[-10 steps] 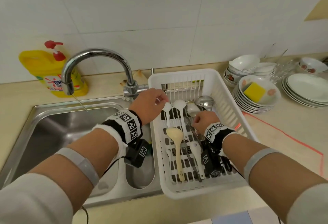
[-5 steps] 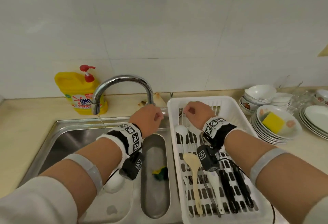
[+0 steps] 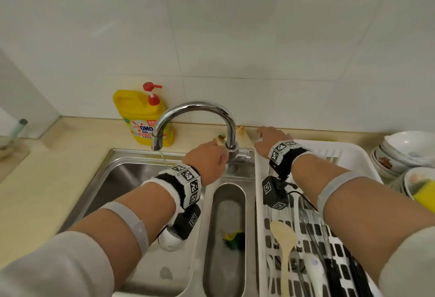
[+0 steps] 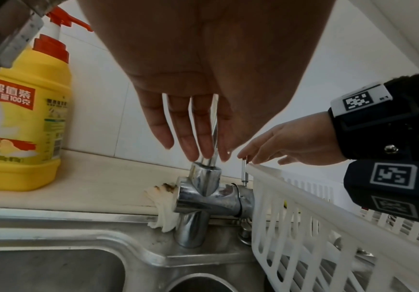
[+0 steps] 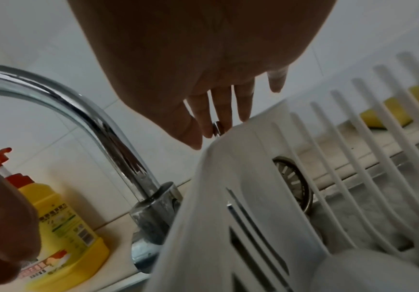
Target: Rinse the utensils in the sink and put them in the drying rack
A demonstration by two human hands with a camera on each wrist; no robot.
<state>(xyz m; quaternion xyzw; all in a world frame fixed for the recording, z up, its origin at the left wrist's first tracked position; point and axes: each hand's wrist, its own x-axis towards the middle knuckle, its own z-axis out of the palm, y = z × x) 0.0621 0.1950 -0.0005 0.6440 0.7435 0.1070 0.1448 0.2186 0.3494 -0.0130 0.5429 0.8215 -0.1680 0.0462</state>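
The white drying rack (image 3: 353, 153) stands right of the steel sink (image 3: 131, 172). In the rack lie a wooden rice paddle (image 3: 282, 238), a white spoon (image 3: 313, 270) and black-handled utensils (image 3: 334, 270). The chrome faucet (image 3: 195, 108) lets a thin stream (image 3: 162, 155) fall into the sink. My left hand (image 3: 207, 162) hangs beside the faucet's neck (image 4: 213, 138), with its fingers (image 4: 186, 138) straight and holding nothing. My right hand (image 3: 270, 136) reaches over the rack's back left corner. Its fingertips (image 4: 246, 154) touch the thin tap lever (image 4: 243, 170).
A yellow soap bottle (image 3: 141, 117) stands behind the sink by the tiled wall. A green and yellow scourer (image 3: 233, 238) lies in the narrow middle trough. A rounded white thing (image 3: 169, 242) shows under my left wrist. Stacked bowls (image 3: 409, 148) and a plate with a sponge (image 3: 423, 195) stand at right.
My right hand left the utensils in the rack and moved back and left to the tap lever. My left hand moved from the rack's edge to the faucet neck. The view tilted up.
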